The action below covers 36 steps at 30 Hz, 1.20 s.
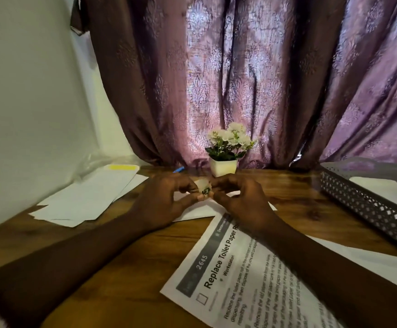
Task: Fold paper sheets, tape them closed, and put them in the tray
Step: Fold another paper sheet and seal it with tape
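Note:
Both hands meet at the table's middle over a small roll of clear tape [204, 187]. My left hand [163, 202] holds the roll with curled fingers. My right hand [237, 201] pinches at its right side. Under the hands lies a folded white sheet [199, 210], partly hidden. A printed sheet [242, 275] titled "Replace Toilet Paper" lies in front, partly under my right forearm. The dark perforated tray [368, 204] stands at the right with white paper [382, 189] inside.
Several white sheets and envelopes [86, 200] lie at the left by the wall. A small white pot of flowers [223, 165] stands behind the hands, with a blue pen [178, 169] to its left. Purple curtains hang at the back.

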Tool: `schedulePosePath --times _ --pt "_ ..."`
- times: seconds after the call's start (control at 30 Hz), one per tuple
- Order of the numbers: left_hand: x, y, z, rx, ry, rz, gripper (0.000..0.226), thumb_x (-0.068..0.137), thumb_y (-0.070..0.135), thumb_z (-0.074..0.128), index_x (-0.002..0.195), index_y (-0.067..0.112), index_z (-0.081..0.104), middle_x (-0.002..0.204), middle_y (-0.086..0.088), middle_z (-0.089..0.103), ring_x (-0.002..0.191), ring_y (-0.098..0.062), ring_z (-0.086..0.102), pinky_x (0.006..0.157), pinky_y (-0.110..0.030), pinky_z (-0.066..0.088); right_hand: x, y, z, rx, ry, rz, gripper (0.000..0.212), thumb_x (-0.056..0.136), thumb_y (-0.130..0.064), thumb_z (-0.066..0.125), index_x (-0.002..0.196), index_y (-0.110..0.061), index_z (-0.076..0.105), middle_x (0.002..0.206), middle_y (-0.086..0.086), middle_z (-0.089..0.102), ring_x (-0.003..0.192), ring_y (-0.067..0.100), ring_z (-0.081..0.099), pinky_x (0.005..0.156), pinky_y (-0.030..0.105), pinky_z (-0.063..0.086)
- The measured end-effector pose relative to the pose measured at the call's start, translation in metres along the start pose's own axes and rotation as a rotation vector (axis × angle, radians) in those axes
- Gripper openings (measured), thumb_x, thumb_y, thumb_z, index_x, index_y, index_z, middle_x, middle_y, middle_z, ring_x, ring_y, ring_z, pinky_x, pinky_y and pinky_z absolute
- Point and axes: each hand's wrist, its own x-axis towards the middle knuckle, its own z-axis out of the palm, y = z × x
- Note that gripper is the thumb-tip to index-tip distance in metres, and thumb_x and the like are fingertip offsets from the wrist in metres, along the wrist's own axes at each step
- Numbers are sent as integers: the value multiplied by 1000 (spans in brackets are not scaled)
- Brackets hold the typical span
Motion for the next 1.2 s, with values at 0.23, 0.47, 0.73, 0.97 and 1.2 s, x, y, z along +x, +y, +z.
schedulePosePath --times 0.23,0.47,0.73,0.97,1.2 --pt "0 1 1 54 -7 25 44 85 69 59 92 30 77 86 16 73 82 -5 66 76 -39 55 -1 -3 -3 -19 20 -31 7 87 -14 81 83 -20 79 84 -6 77 84 6 72 77 26 56" --pt "2 0 1 157 43 17 45 85 70 58 88 29 76 78 15 71 73 -2 62 72 -35 52 -2 -6 -4 -13 5 -52 16 87 -8 78 79 -22 77 82 -6 77 80 3 71 73 18 53" --pt "4 -27 -6 221 167 -167 54 80 75 58 88 25 77 77 9 73 70 -12 64 66 -30 48 -7 -14 -9 148 53 35 11 85 -4 72 77 -12 71 83 12 74 77 16 67 80 49 58" --pt "14 -44 -14 327 150 -387 53 81 68 68 118 32 57 100 4 76 92 -23 72 85 -41 56 -3 -10 -4 180 41 192 10 84 -5 80 80 -12 75 84 14 77 74 20 68 73 42 58" --pt "20 -76 -9 469 -80 -634 64 81 70 66 130 33 48 117 -3 71 114 -32 63 100 -47 40 -1 -6 -2 186 -22 197 14 84 0 79 82 -13 74 81 8 76 72 15 68 67 30 55"
